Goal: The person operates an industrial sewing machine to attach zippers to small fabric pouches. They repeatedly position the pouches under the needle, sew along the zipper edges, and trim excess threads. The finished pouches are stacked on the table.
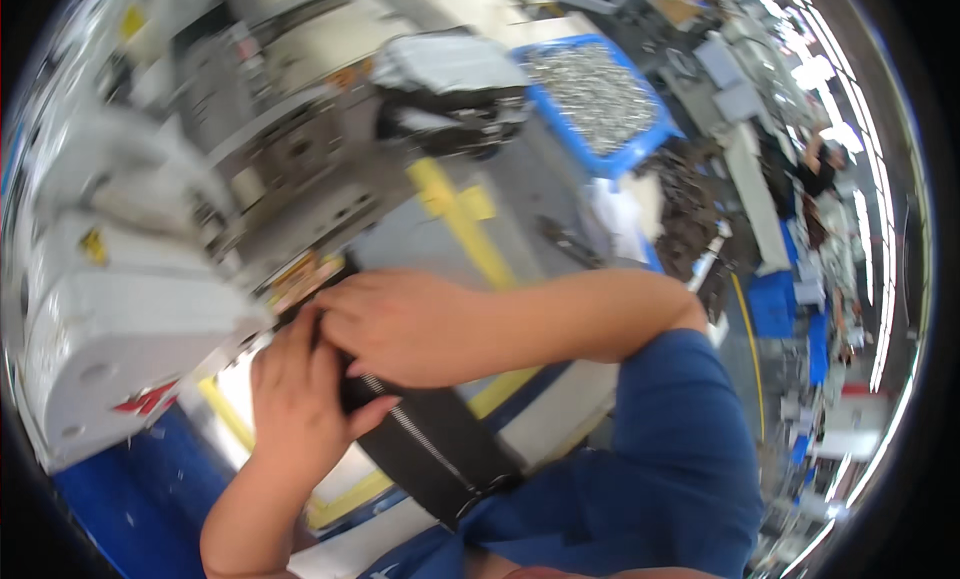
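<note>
A black fabric strip [440, 444] with a silver zipper running along its length slants from my body up toward a white sewing machine [130, 319]. My right hand [405, 324] lies across the strip's far end, fingers bent over it and thumb beside the zipper. Along the strip's left edge, my left hand [300, 394] stretches its fingers forward, with the thumb spread out over the fabric. The fingertips of both hands come close together near the machine's working area. My right hand and the blur hide the strip's far end.
Behind the machine bed stands a black and silver plastic-wrapped bundle [450, 84]. A blue tray [640, 154] full of small metal pieces sits to its right. Yellow tape [460, 219] marks the table. Dark pieces [690, 214] are heaped farther right; another person [820, 169] is beyond.
</note>
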{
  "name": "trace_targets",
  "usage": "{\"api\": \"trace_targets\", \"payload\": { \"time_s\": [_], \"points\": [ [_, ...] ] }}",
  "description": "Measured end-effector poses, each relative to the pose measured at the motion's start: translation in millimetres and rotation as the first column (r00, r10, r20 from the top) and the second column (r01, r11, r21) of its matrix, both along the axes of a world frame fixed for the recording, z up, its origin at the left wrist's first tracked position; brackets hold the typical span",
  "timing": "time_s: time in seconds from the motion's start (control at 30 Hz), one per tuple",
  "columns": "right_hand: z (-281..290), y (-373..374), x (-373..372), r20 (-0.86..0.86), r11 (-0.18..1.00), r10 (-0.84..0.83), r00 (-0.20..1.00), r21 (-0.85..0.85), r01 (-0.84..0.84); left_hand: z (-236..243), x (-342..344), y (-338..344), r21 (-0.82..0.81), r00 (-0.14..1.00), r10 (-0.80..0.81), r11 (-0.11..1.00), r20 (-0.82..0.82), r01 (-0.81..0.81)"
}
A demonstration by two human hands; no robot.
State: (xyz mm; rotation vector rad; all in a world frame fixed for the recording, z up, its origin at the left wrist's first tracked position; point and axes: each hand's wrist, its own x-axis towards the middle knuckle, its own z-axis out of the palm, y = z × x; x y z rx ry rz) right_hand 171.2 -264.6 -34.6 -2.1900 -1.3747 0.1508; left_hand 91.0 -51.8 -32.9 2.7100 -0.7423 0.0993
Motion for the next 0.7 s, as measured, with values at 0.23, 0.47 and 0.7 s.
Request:
{"api": "trace_targets", "payload": {
  "time_s": [0.23,0.47,0.7],
  "points": [
    [95.0,-92.0,-1.6,0.175,0.915,-0.402,0.899,0.038,0.402,-11.8,-5.3,-4.2,0.023,0.998,-0.014,1.0,0.055,0.013],
    [65.1,-291.0,16.7,0.146,0.246,-0.947,0.285,-0.239,0.939,-14.1,-7.1,-2.9,-0.014,0.998,0.004,1.0,0.061,-0.004],
    [-0.7,-347.7,22.6,0.418,0.233,-0.863,0.285,-0.171,0.957,-11.9,-5.8,-1.4,-0.007,0.993,-0.013,1.0,0.121,0.014]
  ]
}}
